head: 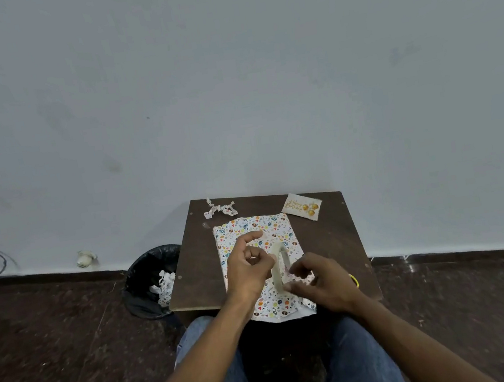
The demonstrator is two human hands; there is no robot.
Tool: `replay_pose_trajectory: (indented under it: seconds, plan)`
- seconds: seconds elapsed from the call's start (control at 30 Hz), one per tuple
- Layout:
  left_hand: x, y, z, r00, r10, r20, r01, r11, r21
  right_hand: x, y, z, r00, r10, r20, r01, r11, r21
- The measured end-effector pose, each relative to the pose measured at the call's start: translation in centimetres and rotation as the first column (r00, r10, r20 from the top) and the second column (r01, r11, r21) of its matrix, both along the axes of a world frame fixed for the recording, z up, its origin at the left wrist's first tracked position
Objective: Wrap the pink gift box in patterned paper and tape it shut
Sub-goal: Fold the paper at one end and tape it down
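White patterned paper [251,227] covers the box on the small dark table [195,257]; no pink shows. Above the paper a clear tape roll [279,268] stands on edge between my hands. My left hand [249,270] grips the roll from the left with curled fingers. My right hand [320,280] is at the roll's right side, thumb and fingers pinched at its lower edge, apparently on the tape end. The paper's near edge [281,314] hangs over the table front.
A crumpled scrap of patterned paper [219,209] lies at the table's back edge. A birthday card [302,206] lies at the back right. A black bin [152,282] with paper scraps stands left of the table. Something yellow [355,280] shows behind my right wrist.
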State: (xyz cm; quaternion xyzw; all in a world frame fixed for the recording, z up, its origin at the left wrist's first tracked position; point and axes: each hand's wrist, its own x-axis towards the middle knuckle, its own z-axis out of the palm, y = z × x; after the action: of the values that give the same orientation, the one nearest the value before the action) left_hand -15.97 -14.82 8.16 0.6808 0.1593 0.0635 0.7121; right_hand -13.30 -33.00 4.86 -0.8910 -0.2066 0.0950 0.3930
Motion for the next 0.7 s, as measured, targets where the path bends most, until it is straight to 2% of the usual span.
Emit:
replay_pose_trajectory:
  seconds: [0.17,0.33,0.53,0.6,0.7]
  plan:
    - [-0.1,-0.2,0.2,0.998,0.054,-0.03,-0.058,0.989,-0.134,-1.0,2.6,-0.8,0.983,0.034,0.182,-0.027,0.999,-0.04]
    - [-0.3,0.3,0.3,0.996,0.006,-0.088,-0.03,0.96,-0.277,-1.0,2.6,-1.5,0.985,0.043,0.167,-0.053,0.997,0.055]
    - [-0.3,0.3,0.2,0.992,-0.075,-0.098,0.032,0.924,-0.382,-0.7,0.8,-1.2,0.969,0.049,0.243,-0.054,0.998,0.016]
    - [-0.3,0.3,0.2,0.991,-0.082,-0.105,0.039,0.929,-0.367,-0.1,-0.1,-1.1,0.968,0.023,0.249,-0.016,0.999,-0.029]
    - [-0.3,0.5,0.0,0.989,-0.102,-0.105,0.077,0.974,-0.213,1.4,-1.5,-0.9,0.969,-0.086,0.23,0.131,0.973,-0.188]
